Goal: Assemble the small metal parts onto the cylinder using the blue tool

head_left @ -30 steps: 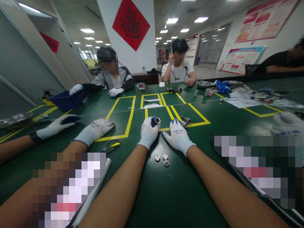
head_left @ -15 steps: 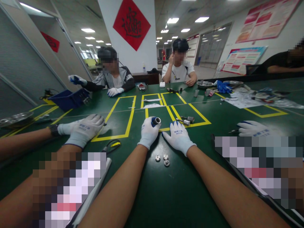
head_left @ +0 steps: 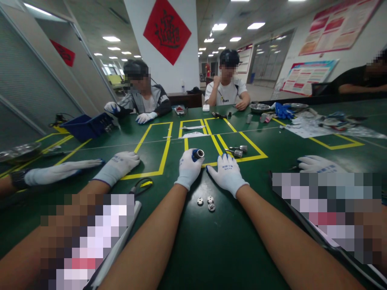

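My left hand (head_left: 189, 167), in a white glove with blue palm, is closed around a dark cylinder with a shiny metal ring at its open end (head_left: 199, 154). My right hand (head_left: 226, 169), gloved the same way, lies flat on the green table with its fingers spread. Just beyond its fingertips lie metal cylindrical parts with thin shafts (head_left: 237, 152); I cannot see it gripping them. Three small round metal discs (head_left: 211, 200) rest on the table between my wrists.
Yellow tape (head_left: 166, 155) marks rectangles on the table. Co-workers' gloved hands rest at the left (head_left: 119, 165) and right (head_left: 319, 163). A blue bin (head_left: 86, 127) stands far left. Across the table sit two people; metal bowls (head_left: 259, 107), blue gloves (head_left: 283, 110) and papers lie at the far right.
My hands and the cylinder stay put. At the left, a co-worker's two gloved hands have moved apart. The person across at left has drawn a raised hand down and inward.
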`<state>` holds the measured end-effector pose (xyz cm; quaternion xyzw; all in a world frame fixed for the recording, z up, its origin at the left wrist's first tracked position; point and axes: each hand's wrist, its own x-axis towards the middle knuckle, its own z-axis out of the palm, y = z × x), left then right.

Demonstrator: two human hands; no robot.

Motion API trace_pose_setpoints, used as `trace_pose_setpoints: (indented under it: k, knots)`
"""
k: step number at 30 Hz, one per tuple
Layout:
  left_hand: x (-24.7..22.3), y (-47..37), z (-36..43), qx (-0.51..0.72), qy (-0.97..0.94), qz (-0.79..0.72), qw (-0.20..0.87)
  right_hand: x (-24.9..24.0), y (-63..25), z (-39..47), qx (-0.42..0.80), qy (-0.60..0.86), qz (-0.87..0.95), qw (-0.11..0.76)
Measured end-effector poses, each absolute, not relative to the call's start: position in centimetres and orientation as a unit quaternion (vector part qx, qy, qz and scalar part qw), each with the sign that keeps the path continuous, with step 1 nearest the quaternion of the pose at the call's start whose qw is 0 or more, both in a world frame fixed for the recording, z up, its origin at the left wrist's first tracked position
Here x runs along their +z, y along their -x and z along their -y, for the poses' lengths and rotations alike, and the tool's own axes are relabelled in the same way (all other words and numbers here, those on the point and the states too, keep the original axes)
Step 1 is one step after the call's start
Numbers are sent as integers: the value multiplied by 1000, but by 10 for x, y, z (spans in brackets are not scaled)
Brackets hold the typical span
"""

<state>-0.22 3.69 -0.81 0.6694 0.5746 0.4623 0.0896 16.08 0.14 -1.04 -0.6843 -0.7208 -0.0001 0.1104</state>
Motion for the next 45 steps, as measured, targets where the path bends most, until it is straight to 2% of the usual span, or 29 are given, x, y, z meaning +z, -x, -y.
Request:
trace_pose_setpoints:
  k: [7,12,22,31,45]
  knots:
    - [-9,2,-38,465,-666,-576,91,-6,-163,4,-15,670,714,202]
    - [-9,2,-38,463,-669,-574,94,0,-166,6,-8,668,709,226]
    - [-10,2,-40,466,-665,-574,104,11,-163,7,41,687,713,131]
    - [-9,2,-38,462,-668,-575,101,9,-163,7,23,690,707,156]
    - [-6,2,-38,459,-664,-579,117,15,-162,10,42,682,716,142]
